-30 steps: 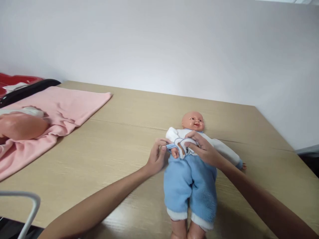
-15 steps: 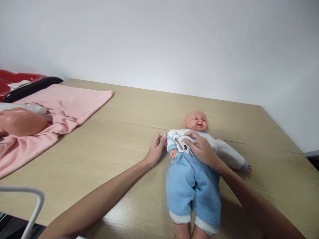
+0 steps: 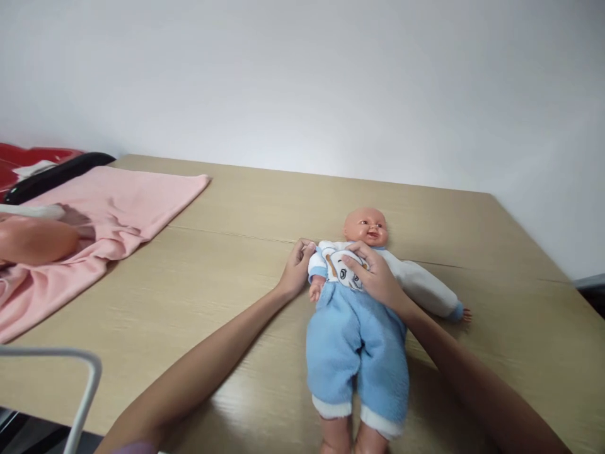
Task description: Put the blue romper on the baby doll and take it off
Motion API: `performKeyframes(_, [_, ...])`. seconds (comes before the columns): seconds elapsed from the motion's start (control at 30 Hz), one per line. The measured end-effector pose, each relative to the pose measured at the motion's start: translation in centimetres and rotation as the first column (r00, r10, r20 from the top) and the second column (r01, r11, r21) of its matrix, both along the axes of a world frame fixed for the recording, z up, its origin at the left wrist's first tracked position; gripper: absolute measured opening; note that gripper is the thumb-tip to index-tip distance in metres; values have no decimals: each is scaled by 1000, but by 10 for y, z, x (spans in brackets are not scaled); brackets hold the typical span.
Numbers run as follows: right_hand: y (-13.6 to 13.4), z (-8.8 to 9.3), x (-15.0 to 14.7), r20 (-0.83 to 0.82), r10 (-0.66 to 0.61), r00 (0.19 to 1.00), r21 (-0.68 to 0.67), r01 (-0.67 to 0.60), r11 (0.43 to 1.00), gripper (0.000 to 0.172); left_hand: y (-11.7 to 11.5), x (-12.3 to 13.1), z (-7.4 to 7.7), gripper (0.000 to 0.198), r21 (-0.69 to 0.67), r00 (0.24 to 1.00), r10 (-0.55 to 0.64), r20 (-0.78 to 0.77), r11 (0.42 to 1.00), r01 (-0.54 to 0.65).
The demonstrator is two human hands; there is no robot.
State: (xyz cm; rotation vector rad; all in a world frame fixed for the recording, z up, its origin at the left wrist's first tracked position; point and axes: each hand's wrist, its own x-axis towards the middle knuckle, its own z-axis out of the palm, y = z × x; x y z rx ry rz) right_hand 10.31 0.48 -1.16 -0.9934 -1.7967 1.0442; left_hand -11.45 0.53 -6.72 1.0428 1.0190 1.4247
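Observation:
A baby doll (image 3: pixel 357 340) lies on its back on the table, head away from me, in light-blue fleece overalls (image 3: pixel 357 328) with an animal-face bib (image 3: pixel 343 268) and a white top. My left hand (image 3: pixel 297 268) is closed in a pinch at the doll's shoulder on the left, on the edge of its clothing. Across the right side of the bib lies my right hand (image 3: pixel 373 271), its thumb and fingers pinching the bib's upper edge. The doll's arm on the right, in a white sleeve (image 3: pixel 428 287), stretches out over the table.
On the left, a pink blanket (image 3: pixel 142 189) is spread on the table (image 3: pixel 246 208), with a second doll's head (image 3: pixel 38 241) resting on it. Behind stands a red tub-like object (image 3: pixel 38 154) beside a black bar (image 3: pixel 61 176). A white bent tube (image 3: pixel 92 378) rises at lower left.
My left hand has moved slightly up along the doll's shoulder, and a bit of light-blue edging now shows by its fingers. The right hand stays at the bib. The view has shifted a little.

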Motion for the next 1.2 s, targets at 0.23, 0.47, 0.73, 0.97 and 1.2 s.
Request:
performKeyframes(0.23, [3,-4,1,-57,18,998,-49,-20,999,24,14,3,-2,57,-31,989,-114,91,993,118])
performKeyframes(0.47, [7,-8,2,-176,-56,983,-186,22,982,40,11,-2,-6,42,28,991,-113,71,993,111])
performKeyframes(0.73, [5,-11,10,-218,-74,973,-216,26,976,43,12,-2,-7,44,74,991,-124,50,990,120])
performKeyframes(0.97, [5,-2,8,-132,17,991,-126,-34,991,35,16,2,-1,55,24,991,-102,87,995,100])
performKeyframes(1.2, [4,23,7,123,-25,992,105,12,994,23,23,0,2,59,-66,974,-142,175,986,156])
